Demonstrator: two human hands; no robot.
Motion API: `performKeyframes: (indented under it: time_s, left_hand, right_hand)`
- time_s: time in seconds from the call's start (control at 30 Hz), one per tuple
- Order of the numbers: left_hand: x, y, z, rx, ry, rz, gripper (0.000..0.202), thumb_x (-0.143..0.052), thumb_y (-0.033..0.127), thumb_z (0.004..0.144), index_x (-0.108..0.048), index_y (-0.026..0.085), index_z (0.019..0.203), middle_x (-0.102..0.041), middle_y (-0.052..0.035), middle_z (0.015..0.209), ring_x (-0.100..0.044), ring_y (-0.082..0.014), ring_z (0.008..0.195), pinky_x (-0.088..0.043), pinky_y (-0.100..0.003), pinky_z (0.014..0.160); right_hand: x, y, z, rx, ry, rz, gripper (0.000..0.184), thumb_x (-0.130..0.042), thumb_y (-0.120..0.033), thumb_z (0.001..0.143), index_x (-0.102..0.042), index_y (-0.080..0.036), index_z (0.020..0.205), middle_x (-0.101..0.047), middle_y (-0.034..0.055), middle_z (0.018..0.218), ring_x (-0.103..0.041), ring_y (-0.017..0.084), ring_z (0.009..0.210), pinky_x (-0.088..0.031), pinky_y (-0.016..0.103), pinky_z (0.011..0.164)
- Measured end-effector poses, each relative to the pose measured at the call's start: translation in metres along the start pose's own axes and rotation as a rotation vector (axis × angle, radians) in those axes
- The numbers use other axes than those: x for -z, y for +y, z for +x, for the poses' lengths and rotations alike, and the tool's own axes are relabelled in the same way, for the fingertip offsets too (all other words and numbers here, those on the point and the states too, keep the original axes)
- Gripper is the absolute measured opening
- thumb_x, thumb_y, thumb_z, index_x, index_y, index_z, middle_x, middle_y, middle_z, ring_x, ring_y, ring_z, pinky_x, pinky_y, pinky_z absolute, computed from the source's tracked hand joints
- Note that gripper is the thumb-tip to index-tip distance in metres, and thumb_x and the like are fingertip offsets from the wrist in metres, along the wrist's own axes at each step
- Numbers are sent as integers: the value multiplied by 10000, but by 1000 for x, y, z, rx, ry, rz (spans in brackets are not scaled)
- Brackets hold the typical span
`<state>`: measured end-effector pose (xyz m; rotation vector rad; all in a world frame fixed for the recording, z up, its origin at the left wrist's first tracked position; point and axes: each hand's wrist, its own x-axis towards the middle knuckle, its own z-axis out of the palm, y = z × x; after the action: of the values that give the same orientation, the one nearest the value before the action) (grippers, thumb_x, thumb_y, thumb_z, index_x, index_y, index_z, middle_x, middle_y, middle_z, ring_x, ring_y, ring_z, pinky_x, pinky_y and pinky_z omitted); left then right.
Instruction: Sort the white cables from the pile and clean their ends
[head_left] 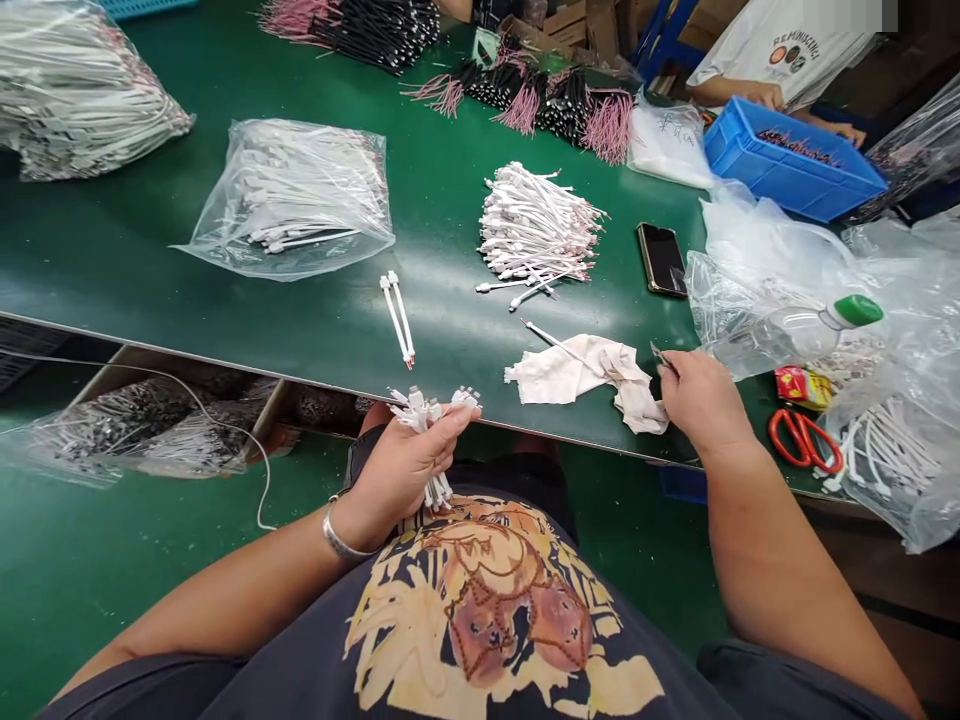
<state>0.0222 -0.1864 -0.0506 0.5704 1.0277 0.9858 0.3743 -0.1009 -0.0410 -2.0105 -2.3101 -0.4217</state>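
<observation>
Co-worker's white T-shirt (780, 50) reads, apparently, "REMINISCING".

Dark short-sleeved T-shirt (300, 680), gold-brown print (480, 600); silver bangle (340, 537), left wrist (356, 515).

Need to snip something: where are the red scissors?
The red-handled scissors lie at right in the head view, just right of the right hand, beside a clear bag of white cables.

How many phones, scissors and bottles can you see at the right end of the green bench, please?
Phone: 1
Scissors: 1
Bottle: 1
Total: 3
</observation>
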Motion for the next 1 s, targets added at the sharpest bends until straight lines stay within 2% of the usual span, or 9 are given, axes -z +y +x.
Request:
performKeyframes:
  time_s: [0.1, 0.17, 0.23, 0.33, 0.47, 0.7, 0.83, 0.9, 1.0]
  left_hand:
    - [0, -1, 0, -2, -1, 3, 266, -667, 350, 777, -690, 126, 919, -255, 68, 560, -194, -29, 479, -112, -199, 431]
    - [-2, -1, 0, -13, 2, 9, 269, -674, 353, 767, -690, 123, 907, -263, 67, 555, -197, -28, 475, -111, -201, 429]
    - [-5, -1, 0, -33, 18, 23, 277, -685, 358, 754, -687, 121, 897, -282, 65, 552, -203, -28, 471, -112, -204, 427]
    - [-9, 0, -2, -67, 52, 57, 278, -699, 361, 735, -682, 124, 878, -311, 60, 548, -231, -35, 469, -135, -208, 424]
    - [-9, 0, -7, -108, 82, 90, 240, -709, 344, 719, -684, 130, 825, -365, 49, 547, -286, -50, 483, -197, -211, 431]
    - [-7, 0, -8, -151, 91, 148, 221, -691, 343, 738, -692, 138, 819, -391, 50, 548, -298, -59, 491, -221, -225, 448]
    - [-8, 2, -8, -184, 108, 230, 209, -695, 330, 731, -712, 148, 834, -548, 13, 639, -371, -76, 525, -276, -236, 474]
    - [-8, 3, -9, -211, 111, 266, 194, -698, 316, 727, -717, 155, 834, -621, -17, 750, -420, -88, 563, -300, -237, 486]
    - [-8, 5, -9, -245, 114, 308, 164, -692, 311, 735, -713, 158, 791, -642, -28, 787, -448, -97, 582, -307, -236, 484]
  right_hand:
    - [17, -20, -12, -181, 279, 195, 389, -378, -292, 916, -587, -110, 1189, -647, 149, 958, -588, 258, 886, -457, 369, 759]
    - [35, -47, -24, -205, 340, 474, 411, -407, -347, 921, -542, -165, 1264, -662, 105, 969, -608, 213, 822, -482, 344, 739]
    - [52, -82, -35, -193, 190, 845, 384, -398, -356, 935, -557, -207, 1251, -668, 80, 987, -604, 153, 714, -498, 307, 708]
    - [65, -134, -47, -32, -200, 1230, 334, -440, -356, 923, -629, -219, 1161, -678, 63, 971, -610, 136, 707, -514, 284, 696]
    - [60, -174, -50, 26, -262, 1303, 318, -471, -327, 909, -608, -242, 1183, -670, 55, 1036, -627, 175, 879, -519, 318, 796]
    - [56, -181, -49, 130, -209, 1140, 358, -415, -291, 931, -561, -225, 1251, -663, 78, 1041, -614, 193, 948, -505, 324, 837]
    - [59, -180, -48, 116, -244, 1143, 380, -416, -301, 929, -561, -202, 1266, -663, 78, 919, -611, 169, 791, -499, 318, 783]
    - [58, -176, -46, 66, -399, 1262, 382, -439, -341, 918, -578, -215, 1251, -634, 43, 787, -573, 121, 605, -495, 274, 625]
    - [55, -168, -41, -21, -755, 1545, 407, -489, -423, 885, -599, -227, 1224, -555, -11, 646, -471, 61, 427, -369, 193, 405]
